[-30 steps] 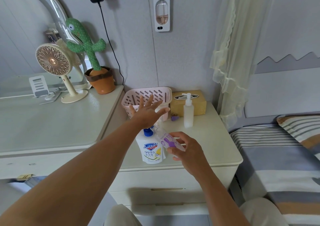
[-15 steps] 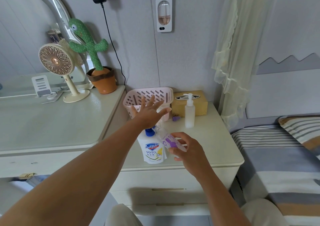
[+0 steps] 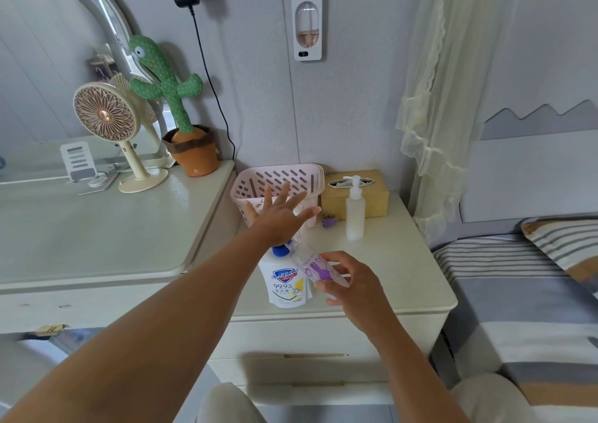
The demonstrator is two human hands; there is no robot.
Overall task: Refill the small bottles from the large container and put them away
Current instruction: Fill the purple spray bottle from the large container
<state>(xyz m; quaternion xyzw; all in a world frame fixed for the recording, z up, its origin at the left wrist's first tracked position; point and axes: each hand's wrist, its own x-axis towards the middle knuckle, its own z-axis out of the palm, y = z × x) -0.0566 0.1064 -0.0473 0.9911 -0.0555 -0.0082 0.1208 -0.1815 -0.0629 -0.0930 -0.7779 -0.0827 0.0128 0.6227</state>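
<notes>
Small bottle (image 3: pixel 316 269) tilted, pinched in right grip (image 3: pixel 352 285); left grip (image 3: pixel 279 217) splayed, empty, near basket (image 3: pixel 281 176).

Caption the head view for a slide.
Left hand flat over soap bottle pump; right hand holds small bottle at its spout.

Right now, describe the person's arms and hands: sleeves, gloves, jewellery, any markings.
Both are bare. The left forearm and right forearm show no sleeve as far up as the frame reaches. The left hand and right hand wear no glove, and no ring, watch, bracelet or marking is visible.
</notes>
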